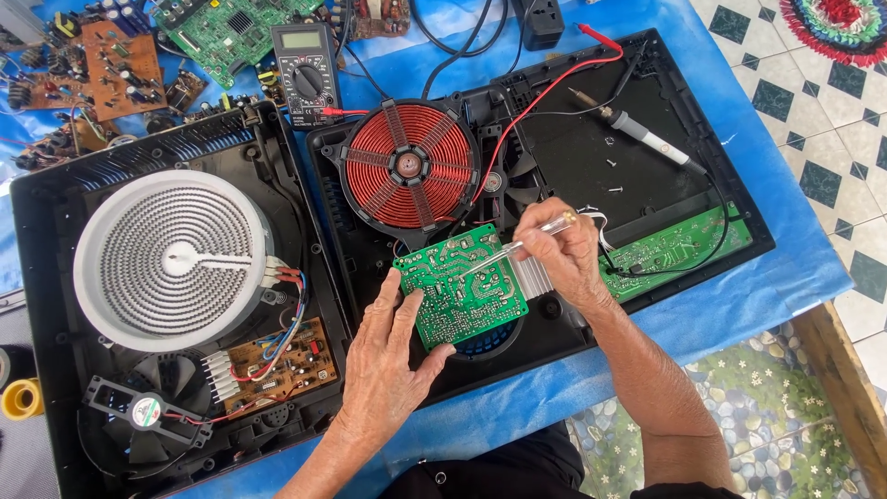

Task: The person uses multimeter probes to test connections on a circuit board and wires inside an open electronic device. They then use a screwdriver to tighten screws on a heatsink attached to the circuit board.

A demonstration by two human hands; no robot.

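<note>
Low in the middle of the frame, the left hand [393,356] has its grip clamped on the lower edge of a green circuit board [459,285], thumb under it and fingers on its solder side, holding it tilted over the black cooker base [665,157]. Just right of it, the right hand [559,251] has its grip closed around a clear-handled screwdriver [525,238], whose tip rests on the board's middle. Beyond the board sits a red copper coil [409,164], with a soldering iron [637,134] lying in the base at upper right. At the left, a second open cooker [46,305] shows a white ringed heater [171,259]. At the far top stands a multimeter [308,74] on the blue worktop [785,286].
</note>
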